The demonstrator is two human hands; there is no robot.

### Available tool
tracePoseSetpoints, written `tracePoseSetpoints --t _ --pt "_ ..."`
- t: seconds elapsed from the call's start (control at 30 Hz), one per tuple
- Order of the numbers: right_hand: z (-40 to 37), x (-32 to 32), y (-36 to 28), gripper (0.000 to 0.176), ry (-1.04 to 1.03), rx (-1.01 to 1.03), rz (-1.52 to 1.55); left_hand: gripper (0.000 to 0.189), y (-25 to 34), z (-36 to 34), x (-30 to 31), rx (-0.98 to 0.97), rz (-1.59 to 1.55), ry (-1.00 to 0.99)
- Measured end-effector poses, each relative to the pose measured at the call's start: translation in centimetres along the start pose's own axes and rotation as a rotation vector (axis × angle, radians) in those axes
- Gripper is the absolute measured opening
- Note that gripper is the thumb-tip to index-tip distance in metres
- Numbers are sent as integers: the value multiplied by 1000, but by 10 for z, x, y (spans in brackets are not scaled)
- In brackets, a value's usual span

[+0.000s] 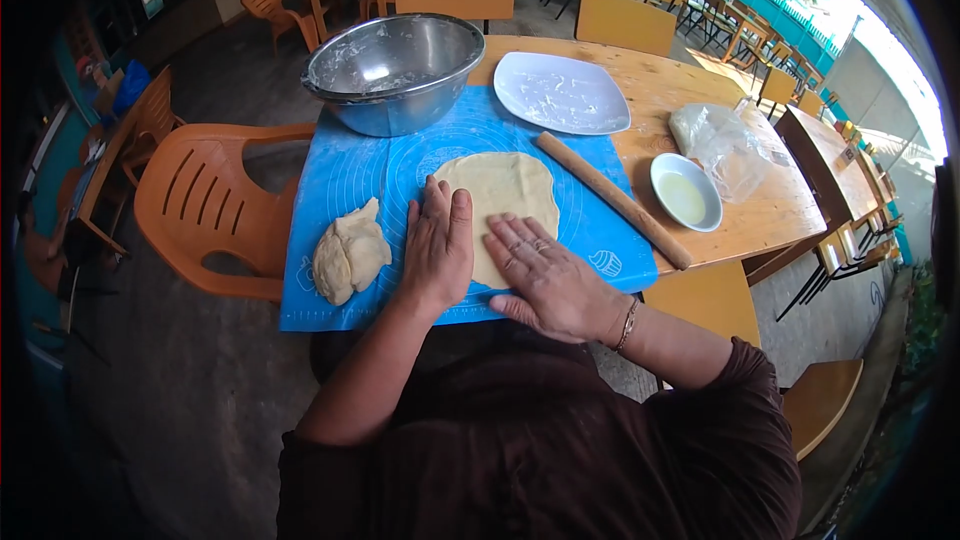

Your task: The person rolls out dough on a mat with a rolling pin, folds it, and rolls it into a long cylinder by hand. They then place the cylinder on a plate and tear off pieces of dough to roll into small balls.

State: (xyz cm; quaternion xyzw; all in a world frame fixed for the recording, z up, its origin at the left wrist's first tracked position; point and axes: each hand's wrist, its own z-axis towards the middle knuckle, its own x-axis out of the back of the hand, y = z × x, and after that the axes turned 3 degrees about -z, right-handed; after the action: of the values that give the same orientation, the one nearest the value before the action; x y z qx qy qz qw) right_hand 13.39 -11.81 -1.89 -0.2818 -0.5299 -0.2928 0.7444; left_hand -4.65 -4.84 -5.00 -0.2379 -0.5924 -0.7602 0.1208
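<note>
A flat, rolled-out sheet of dough [505, 185] lies on a blue baking mat [350, 175] in front of me. My right hand [545, 275] rests palm down on its lower part, fingers stretched out. Along the sheet's left edge stands my left hand [438, 250], turned on its side with the fingers straight. It holds nothing. A lump of dough [350, 255] sits on the mat to the left of that hand. To the right of the sheet, a wooden rolling pin [612, 200] lies slanted across the mat's edge.
A large metal bowl [395, 105] stands at the mat's back left, beside a floury white plate [562, 93]. On the wooden table [745, 230] to the right are a small bowl of pale liquid [686, 193] and a clear plastic bag [735, 155]. An orange chair [215, 205] is at the left.
</note>
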Motion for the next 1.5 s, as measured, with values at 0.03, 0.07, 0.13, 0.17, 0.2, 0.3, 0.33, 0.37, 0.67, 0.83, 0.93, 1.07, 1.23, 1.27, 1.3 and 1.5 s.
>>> tracePoseSetpoints --t 0.03,0.07,0.13,0.17,0.2,0.3,0.33,0.37,0.67,0.83,0.93,1.07,1.23,1.27,1.3,1.5 --pt "0 -1 -8 70 -9 82 5 87 -2 1 0 2 1 2" --pt "0 2 -10 70 -9 85 6 88 -2 1 1 1 4 -9" --pt "0 10 -12 69 -116 143 294 88 -3 3 3 1 6 -19" --pt "3 14 -8 68 -109 104 368 89 -4 5 3 15 -5 -26" --pt "8 13 -2 68 -110 100 369 89 -5 5 3 29 -17 -36" --pt "27 -7 17 75 9 -51 0 91 -8 8 1 27 -5 -42" --pt "28 -11 16 75 13 -50 -4 91 -8 9 1 21 -4 -40" --pt "31 -13 13 76 11 -5 -9 91 -8 11 1 23 2 -32" --pt "-25 14 -14 73 -129 145 80 84 18 -7 10 -34 186 -64" --pt "-44 17 -2 74 -57 -125 -156 77 21 -17 4 -226 412 -60" --pt "-41 17 -16 73 -82 -50 -80 76 23 -23 3 -327 520 -114" --pt "-29 5 1 70 6 13 -36 76 21 -38 3 -402 431 -181" --pt "-8 8 37 61 2 -210 -190 71 34 -47 16 -474 476 -195" --pt "-1 4 44 61 5 -214 -190 66 40 -47 19 -464 479 -227" --pt "8 -2 50 58 41 -184 -126 66 42 -45 20 -469 482 -227" --pt "72 -28 56 55 27 11 159 59 34 -39 19 -570 567 -111"
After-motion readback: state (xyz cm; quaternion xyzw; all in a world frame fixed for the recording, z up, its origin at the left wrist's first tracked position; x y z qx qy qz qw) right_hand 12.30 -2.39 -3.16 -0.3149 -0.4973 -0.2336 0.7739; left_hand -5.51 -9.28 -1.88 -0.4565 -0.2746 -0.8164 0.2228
